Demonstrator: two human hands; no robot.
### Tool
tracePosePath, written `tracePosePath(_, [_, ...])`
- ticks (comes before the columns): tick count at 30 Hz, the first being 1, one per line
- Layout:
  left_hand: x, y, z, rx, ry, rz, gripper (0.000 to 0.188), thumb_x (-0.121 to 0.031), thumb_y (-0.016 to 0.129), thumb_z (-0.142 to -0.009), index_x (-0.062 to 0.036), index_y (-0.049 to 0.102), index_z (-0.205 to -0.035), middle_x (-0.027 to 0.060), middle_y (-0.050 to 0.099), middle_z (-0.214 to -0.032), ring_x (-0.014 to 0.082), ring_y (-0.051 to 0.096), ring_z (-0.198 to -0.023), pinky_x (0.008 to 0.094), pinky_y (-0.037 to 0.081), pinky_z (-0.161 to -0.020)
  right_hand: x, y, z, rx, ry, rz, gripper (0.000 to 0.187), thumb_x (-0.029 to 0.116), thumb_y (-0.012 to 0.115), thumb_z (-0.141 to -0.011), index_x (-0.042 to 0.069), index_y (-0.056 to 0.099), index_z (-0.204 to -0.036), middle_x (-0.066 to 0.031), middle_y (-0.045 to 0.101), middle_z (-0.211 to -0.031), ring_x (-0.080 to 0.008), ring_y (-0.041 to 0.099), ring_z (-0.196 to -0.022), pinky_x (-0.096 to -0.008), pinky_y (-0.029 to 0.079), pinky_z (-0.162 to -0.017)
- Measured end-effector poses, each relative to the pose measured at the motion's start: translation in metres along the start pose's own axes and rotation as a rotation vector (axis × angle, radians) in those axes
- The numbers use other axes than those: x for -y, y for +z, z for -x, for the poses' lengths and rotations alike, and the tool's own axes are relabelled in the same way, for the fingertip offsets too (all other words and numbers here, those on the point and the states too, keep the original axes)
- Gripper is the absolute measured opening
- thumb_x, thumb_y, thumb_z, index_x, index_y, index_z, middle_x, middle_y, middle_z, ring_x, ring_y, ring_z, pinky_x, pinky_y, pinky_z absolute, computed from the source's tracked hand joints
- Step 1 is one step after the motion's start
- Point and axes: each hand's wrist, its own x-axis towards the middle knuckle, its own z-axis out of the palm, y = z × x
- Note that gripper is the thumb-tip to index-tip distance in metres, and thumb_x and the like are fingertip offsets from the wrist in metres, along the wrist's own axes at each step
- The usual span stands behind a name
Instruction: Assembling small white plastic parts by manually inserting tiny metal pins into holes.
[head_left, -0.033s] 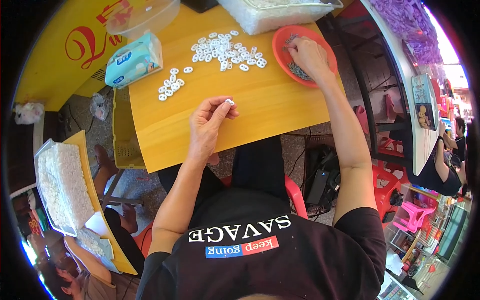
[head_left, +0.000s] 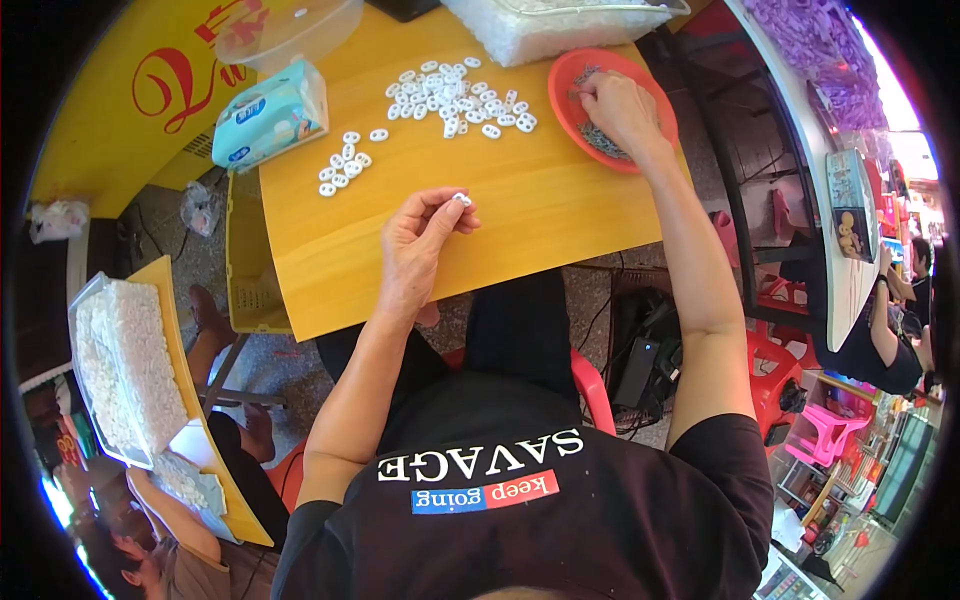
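My left hand (head_left: 425, 240) is closed, pinching a small white two-holed piece (head_left: 461, 199) between thumb and fingers above the table's near part. At the table's right, my right hand (head_left: 625, 110) reaches into a red bowl (head_left: 668, 125). Its fingers are bent together among thin grey metal pieces (head_left: 602, 140), too small to name surely; whatever they pinch is hidden. A large scatter of white oval two-holed pieces (head_left: 440, 95) lies beyond my left hand. Farther left sits a smaller group of the same pieces (head_left: 343, 172).
The yellow table (head_left: 540, 220) carries a teal tissue pack (head_left: 270, 115) and a clear plastic tub (head_left: 290, 35) at the far left. A clear bin of white pieces (head_left: 550, 30) stands at the back right. At the lower left, another person works beside a tub of white pieces (head_left: 130, 360).
The view has shifted very slightly. Both hands keep their places, the left with its white piece and the right in the bowl.
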Motion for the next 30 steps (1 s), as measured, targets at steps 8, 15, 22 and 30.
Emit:
tracePosePath(8, [-0.008,0.003,0.000,-0.019,-0.037,0.135,0.015,-0.010,0.060,-0.093,-0.0006,0.062,-0.104,0.0072,0.065,-0.092,0.0143,0.061,-0.083,0.0274,0.049,-0.077,0.014,-0.020,0.011,-0.199,-0.109,-0.118,0.017,0.018,0.061,-0.082,0.004,0.065,-0.092,-0.0166,0.067,-0.085,-0.0321,0.067,-0.077,-0.0428,0.052,-0.067])
tracePosePath(15, [-0.037,0.011,0.023,0.020,-0.007,0.208,0.016,-0.012,0.063,-0.092,-0.0009,0.062,-0.103,0.0075,0.065,-0.090,0.0146,0.061,-0.079,0.0275,0.049,-0.075,0.118,-0.061,0.076,0.030,0.020,-1.186,0.020,0.008,0.059,-0.093,-0.002,0.064,-0.109,-0.0031,0.065,-0.089,-0.0068,0.058,-0.070,-0.0209,0.048,-0.067])
tracePosePath(22, [-0.050,0.013,0.041,0.032,0.080,0.206,0.015,-0.012,0.063,-0.093,-0.0012,0.060,-0.102,0.0078,0.064,-0.089,0.0148,0.060,-0.079,0.0277,0.048,-0.076,0.169,-0.058,0.108,0.165,0.093,-1.651,0.018,0.012,0.062,-0.093,-0.003,0.063,-0.104,-0.0056,0.065,-0.089,-0.0086,0.056,-0.067,-0.0224,0.049,-0.064])
tracePosePath(30, [-0.058,0.013,0.051,0.031,0.158,0.181,0.015,-0.012,0.063,-0.092,-0.0007,0.058,-0.101,0.0075,0.063,-0.088,0.0146,0.059,-0.080,0.0275,0.048,-0.077,0.185,-0.057,0.118,0.152,0.093,-1.714,0.018,0.014,0.063,-0.093,-0.003,0.064,-0.100,-0.0040,0.065,-0.087,-0.0073,0.056,-0.067,-0.0214,0.048,-0.063])
